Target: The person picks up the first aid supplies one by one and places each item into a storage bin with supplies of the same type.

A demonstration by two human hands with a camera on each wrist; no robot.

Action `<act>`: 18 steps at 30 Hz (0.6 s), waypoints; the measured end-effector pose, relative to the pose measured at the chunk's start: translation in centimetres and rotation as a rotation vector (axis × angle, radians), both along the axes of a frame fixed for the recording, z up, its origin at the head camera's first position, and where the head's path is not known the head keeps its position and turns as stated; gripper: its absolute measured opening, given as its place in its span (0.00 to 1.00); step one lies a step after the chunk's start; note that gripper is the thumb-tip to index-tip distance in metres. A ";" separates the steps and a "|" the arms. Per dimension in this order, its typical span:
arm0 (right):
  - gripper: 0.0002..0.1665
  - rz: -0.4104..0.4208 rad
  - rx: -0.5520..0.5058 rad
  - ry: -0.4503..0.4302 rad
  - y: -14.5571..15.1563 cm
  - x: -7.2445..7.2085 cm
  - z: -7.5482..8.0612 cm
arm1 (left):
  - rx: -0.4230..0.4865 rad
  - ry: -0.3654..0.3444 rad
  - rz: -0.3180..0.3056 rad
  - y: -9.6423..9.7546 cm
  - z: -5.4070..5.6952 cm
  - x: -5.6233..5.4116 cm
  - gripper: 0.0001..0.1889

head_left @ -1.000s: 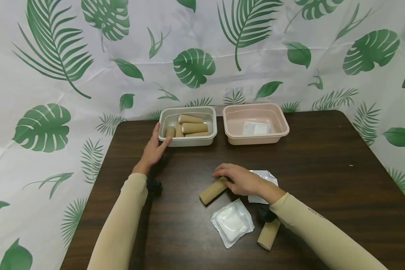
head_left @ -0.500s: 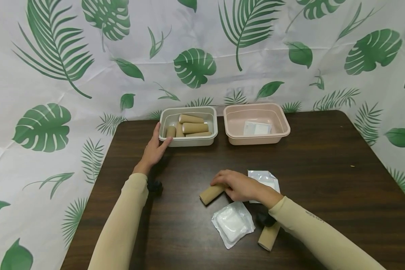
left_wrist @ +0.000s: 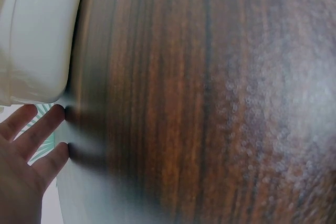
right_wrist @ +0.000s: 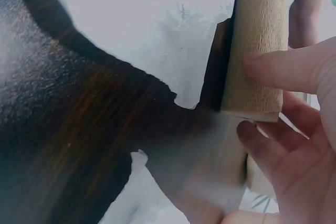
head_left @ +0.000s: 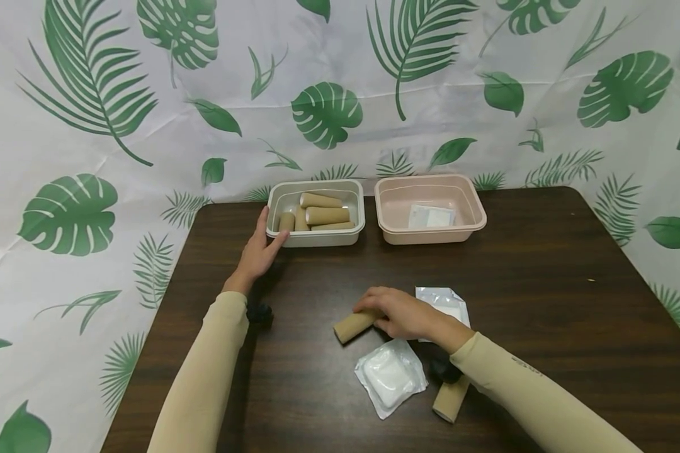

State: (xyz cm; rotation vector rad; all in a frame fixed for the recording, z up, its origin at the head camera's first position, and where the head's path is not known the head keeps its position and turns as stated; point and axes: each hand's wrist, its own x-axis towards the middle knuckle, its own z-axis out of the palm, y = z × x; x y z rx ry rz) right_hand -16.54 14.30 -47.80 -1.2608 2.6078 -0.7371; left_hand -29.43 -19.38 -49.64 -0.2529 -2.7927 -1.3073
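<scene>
My left hand point(head_left: 256, 251) rests at the left corner of a pale grey bin point(head_left: 340, 238), thumb on its front edge and straight fingers along its side. Inside lie several tan elastic bandage rolls point(head_left: 327, 216). In the middle of the table, my right hand point(head_left: 402, 313) holds one end of another tan bandage roll point(head_left: 352, 327). The right wrist view shows the thumb on this roll's crinkled surface point(right_wrist: 257, 35), with fingers curled at its other side. A white gauze packet point(head_left: 390, 377) lies just below that hand; a second packet point(head_left: 443, 301) is partly hidden behind it.
Right of the grey bin stands a pink bin point(head_left: 430, 236) with flat white packets point(head_left: 432, 216) in it. One more tan roll point(head_left: 450, 399) lies partly under my right forearm. A leaf-print cloth point(head_left: 204, 94) hangs behind the dark wooden table point(head_left: 544, 264).
My right hand has lowered slightly onto the bandage roll, its fingers closing over the far end. The left hand has stayed at the grey bin's corner.
</scene>
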 end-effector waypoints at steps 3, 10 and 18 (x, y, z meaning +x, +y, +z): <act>0.24 0.009 -0.014 0.008 -0.1 0.0 -0.1 | 0.000 0.002 0.006 -0.1 -0.1 0.0 0.43; 0.23 0.015 -0.023 0.006 0.1 0.1 -0.1 | -0.002 0.007 0.004 -0.1 -0.1 0.0 0.42; 0.23 0.015 -0.024 0.002 0.2 0.0 0.0 | -0.011 0.006 0.004 -0.1 -0.1 0.1 0.43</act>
